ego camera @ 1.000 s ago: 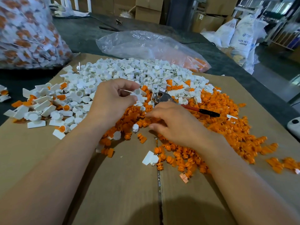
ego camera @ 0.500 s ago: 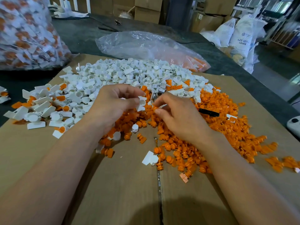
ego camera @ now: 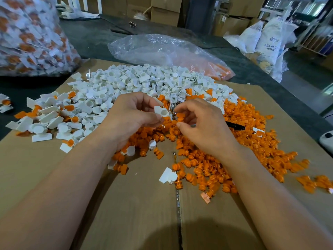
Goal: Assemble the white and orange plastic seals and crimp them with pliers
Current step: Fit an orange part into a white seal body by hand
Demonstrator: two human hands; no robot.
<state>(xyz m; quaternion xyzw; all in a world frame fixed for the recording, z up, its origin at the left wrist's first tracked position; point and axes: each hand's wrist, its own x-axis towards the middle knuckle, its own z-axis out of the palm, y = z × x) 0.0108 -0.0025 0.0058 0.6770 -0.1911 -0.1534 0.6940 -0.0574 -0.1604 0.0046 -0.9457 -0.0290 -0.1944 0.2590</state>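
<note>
A warehouse or packing floor — stacked cardboard boxes and white bulk sacks behind, a bulging bag of finished seals on the dark surface.

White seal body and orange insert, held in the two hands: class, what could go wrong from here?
1. The left hand pinches the white seal body and the right hand the orange insert, not yet joined, by fingertips; a slip may drop either into the orange pile below.
2. The pliers lie partly hidden beneath the right hand; reaching for them might scatter parts.
</note>
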